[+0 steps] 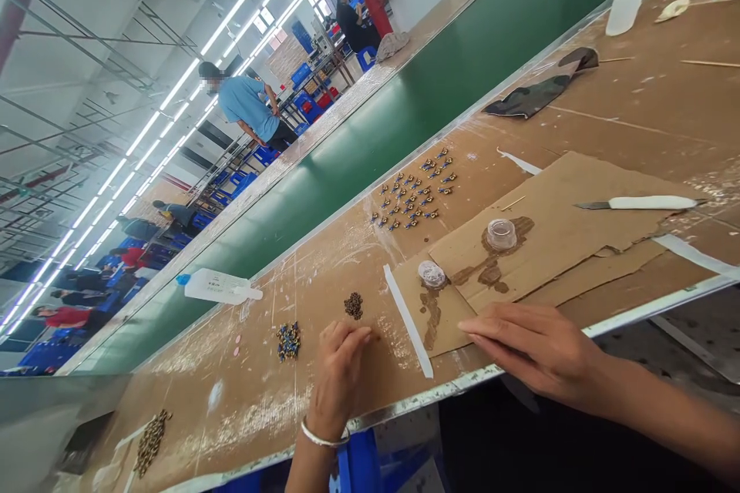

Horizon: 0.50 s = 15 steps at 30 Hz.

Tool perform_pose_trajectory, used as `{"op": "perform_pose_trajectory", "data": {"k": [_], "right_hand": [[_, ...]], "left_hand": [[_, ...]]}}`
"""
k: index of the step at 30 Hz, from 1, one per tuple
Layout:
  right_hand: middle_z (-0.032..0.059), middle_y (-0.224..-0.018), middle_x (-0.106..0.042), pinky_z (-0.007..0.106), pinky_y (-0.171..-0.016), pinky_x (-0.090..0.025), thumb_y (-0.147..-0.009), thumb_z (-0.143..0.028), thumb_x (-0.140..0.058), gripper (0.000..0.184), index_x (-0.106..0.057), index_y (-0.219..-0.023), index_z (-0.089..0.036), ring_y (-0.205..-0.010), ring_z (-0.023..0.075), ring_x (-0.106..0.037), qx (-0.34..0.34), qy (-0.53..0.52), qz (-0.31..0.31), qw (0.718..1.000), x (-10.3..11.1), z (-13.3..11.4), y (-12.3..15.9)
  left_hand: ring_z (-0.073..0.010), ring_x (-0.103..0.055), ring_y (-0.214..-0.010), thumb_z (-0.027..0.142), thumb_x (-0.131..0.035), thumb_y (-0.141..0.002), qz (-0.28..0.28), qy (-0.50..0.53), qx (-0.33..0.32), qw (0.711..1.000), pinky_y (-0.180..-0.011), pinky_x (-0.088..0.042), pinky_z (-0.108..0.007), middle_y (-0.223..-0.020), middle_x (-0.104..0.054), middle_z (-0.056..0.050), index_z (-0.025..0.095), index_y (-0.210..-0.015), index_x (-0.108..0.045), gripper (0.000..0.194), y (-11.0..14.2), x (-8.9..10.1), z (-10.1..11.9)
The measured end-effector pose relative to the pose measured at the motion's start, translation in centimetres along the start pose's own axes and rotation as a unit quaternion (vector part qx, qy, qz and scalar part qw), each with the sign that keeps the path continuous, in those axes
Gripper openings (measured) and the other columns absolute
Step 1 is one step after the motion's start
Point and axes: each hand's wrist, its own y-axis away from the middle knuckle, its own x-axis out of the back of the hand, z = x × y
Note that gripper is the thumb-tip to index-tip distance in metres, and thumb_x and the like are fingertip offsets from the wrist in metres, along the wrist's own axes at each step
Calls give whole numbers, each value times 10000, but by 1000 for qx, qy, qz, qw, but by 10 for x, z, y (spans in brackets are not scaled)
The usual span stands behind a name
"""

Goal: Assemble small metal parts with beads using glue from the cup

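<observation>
My left hand, with a bangle at its wrist, rests at the table's near side, thumb and fingertips pressed together. Just beyond its fingers is a small heap of dark brown pieces. My right hand is over the cardboard's near edge, its thumb and forefinger pinched; anything between the tips of either hand is too small to make out. On the cardboard are a clear round cup and a small round dish of whitish stuff, with wet stains around them. Small blue-and-gold pieces lie heaped left of my left hand.
Spaced-out blue-and-gold pieces lie beyond the cardboard. A white-handled knife, camouflage cloth, squeeze bottle and blue-capped bottle are around. A brownish pile sits far left. A green belt runs behind; people work beyond.
</observation>
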Motion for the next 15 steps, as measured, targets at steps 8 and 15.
{"op": "perform_pose_trajectory", "data": {"k": [8,15], "right_hand": [[24,-794,-641,209,-671,-496,-896,-90,-482,228,-540,-1101,-170,-710,99,-610,-2,12,-15,1000,-3,2,4],[8,-798,-669,209,-654,-508,-893,-110,-490,258,-551,-1123,-210,-689,107,-637,15,37,1,999,-3,-1,-1]], "left_hand": [[-250,-661,-793,401,-500,-799,119,-37,290,949,-704,-489,-348,-861,-717,-85,201,-789,-699,282,39,27,-64],[-259,-675,-826,309,-562,-780,98,-33,424,900,-733,-493,-362,-833,-733,-76,196,-838,-701,188,50,43,-116]]}}
